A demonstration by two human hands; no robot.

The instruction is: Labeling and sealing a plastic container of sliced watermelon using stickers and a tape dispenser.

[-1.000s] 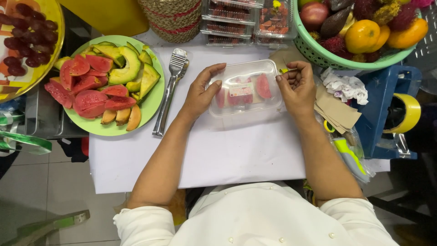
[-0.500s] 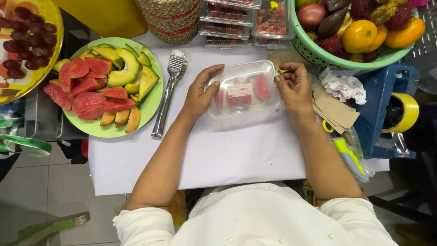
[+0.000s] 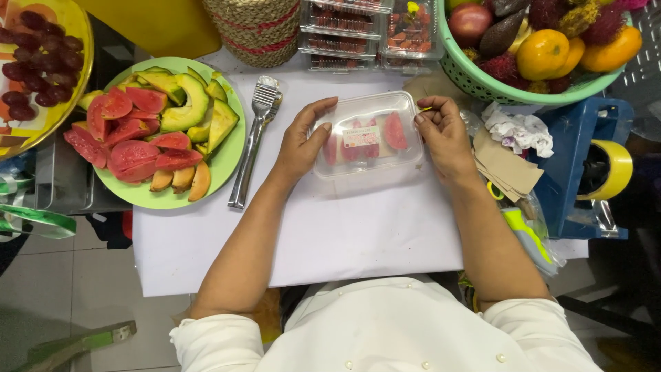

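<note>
1. Your left hand (image 3: pixel 301 142) lies flat on the left end of the box (image 3: pixel 367 135), fingers spread loosely over its lid, thumb along the near edge.
2. Your right hand (image 3: pixel 444 134) curls against the box's right end, fingertips bent in at the far right corner; whether they pinch the rim or only press on it, you cannot tell.
3. The box is clear plastic, lid on, lying flat between your hands on the white sheet (image 3: pixel 344 234). Through the lid you see pink fruit slices (image 3: pixel 394 130) and a small label.
4. Just left of your left hand lie metal tongs (image 3: pixel 253 138), running from the far edge of the sheet toward you, apart from the hand.
5. Beyond the tongs to the left sits a green plate (image 3: pixel 227 160) with red slices, avocado wedges and orange pieces.
6. Farther left, a yellow dish (image 3: pixel 76 62) holds dark grapes.
7. Past the box, away from you, stand stacked clear boxes (image 3: pixel 365 31) of fruit, and a woven basket (image 3: pixel 258 27) to their left.
8. Beyond your right hand, a green basket (image 3: pixel 482 83) holds whole fruit, oranges among them.
9. Just right of your right hand lie crumpled paper (image 3: pixel 520 129) and brown card pieces (image 3: pixel 506 165); a blue rack (image 3: pixel 578 172) with a yellow tape roll (image 3: pixel 616 169) stands further out.
</note>
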